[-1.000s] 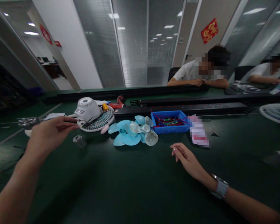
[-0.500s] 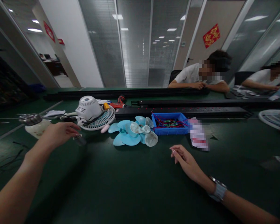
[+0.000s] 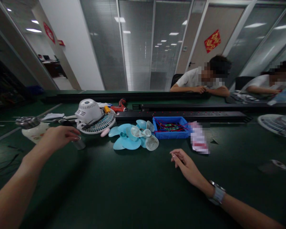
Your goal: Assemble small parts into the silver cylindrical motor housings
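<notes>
My left hand (image 3: 57, 137) reaches out over the dark green table (image 3: 133, 190), its fingertips pinched on the top of a small metal cylinder (image 3: 79, 144) that stands upright. My right hand (image 3: 184, 163) rests on the table, fingers loosely curled and apart, holding nothing; a watch is on that wrist. Beyond the cylinder a white fan motor housing (image 3: 88, 110) sits on a white fan grille (image 3: 105, 124). A pile of light blue fan blades (image 3: 130, 137) lies between my hands, farther back.
A blue tray (image 3: 158, 133) of wired parts sits beside a black power strip (image 3: 181, 115). A white jar with a metal lid (image 3: 32, 128) stands at left, a red power screwdriver (image 3: 119, 106) behind. Another grille (image 3: 275, 125) lies right. Two people sit across.
My left hand came down from above and behind the metal cylinder and closed its fingertips on the top. My right hand stayed nearly still.
</notes>
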Motion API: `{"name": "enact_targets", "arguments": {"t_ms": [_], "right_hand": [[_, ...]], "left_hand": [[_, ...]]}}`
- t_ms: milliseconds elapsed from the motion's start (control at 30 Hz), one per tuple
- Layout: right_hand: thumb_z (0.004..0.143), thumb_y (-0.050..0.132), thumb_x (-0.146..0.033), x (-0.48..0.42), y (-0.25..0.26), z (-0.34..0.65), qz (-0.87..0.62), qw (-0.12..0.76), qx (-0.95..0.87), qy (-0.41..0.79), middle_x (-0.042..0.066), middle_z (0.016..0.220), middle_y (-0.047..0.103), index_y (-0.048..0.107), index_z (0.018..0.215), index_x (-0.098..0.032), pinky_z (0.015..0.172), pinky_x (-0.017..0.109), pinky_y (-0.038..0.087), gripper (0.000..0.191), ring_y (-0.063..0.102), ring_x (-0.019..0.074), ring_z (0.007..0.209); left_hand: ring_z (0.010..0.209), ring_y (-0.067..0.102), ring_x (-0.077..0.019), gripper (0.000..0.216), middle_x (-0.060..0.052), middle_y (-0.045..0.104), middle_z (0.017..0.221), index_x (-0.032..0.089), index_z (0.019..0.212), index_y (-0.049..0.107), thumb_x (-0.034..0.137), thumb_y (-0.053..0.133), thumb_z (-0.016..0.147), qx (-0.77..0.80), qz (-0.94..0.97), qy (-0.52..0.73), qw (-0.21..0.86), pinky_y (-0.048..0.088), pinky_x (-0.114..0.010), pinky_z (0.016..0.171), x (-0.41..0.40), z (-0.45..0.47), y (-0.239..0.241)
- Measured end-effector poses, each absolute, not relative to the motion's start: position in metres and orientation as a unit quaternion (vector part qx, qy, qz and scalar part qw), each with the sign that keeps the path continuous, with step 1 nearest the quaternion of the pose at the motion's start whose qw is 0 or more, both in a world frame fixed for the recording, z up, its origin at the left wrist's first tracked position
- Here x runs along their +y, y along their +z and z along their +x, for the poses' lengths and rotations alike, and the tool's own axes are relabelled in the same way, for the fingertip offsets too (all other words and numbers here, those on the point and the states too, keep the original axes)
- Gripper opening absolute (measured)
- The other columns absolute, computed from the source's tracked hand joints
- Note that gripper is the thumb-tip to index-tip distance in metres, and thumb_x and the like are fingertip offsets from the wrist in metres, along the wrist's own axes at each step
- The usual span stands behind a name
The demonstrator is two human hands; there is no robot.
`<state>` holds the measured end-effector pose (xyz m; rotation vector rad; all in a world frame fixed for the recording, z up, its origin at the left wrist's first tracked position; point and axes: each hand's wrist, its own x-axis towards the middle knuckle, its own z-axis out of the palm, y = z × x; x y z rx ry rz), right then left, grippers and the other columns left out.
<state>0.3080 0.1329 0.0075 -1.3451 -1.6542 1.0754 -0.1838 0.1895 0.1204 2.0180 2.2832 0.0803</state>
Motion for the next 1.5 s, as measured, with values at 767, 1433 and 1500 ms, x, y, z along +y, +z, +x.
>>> {"name": "enact_targets", "arguments": {"t_ms": [767,1433,1500], "right_hand": [[0.094,0.046,-0.049,0.133,0.004,0.309,-0.518,0.363,-0.643,0.431,0.005,0.091,0.058,0.051,0.108,-0.02,0.065,0.031,0.047,0.033,0.055,0.0162,0.076],[0.094,0.047,-0.043,0.129,0.013,0.306,-0.533,0.336,-0.67,0.392,0.003,0.087,0.059,0.055,0.104,-0.02,0.067,0.031,0.046,0.026,0.054,0.0158,0.075],[0.093,0.047,-0.042,0.129,0.013,0.305,-0.537,0.334,-0.672,0.386,0.003,0.088,0.06,0.055,0.105,-0.021,0.067,0.031,0.046,0.026,0.055,0.016,0.076]], "left_hand": [[0.096,0.071,-0.0224,0.03,0.003,0.078,0.097,0.018,0.113,0.065,0.024,0.053,0.086,0.72,0.692,0.01,0.059,0.047,-0.024,0.078,0.199,-0.204,0.112],[0.098,0.07,-0.0254,0.036,0.0,0.078,0.101,0.017,0.118,0.063,0.018,0.046,0.085,0.717,0.694,-0.012,0.054,0.049,-0.028,0.08,0.197,-0.195,0.113],[0.096,0.071,-0.0256,0.036,0.0,0.078,0.098,0.017,0.117,0.063,0.019,0.047,0.085,0.715,0.696,-0.001,0.059,0.049,-0.028,0.078,0.197,-0.195,0.111]]}}
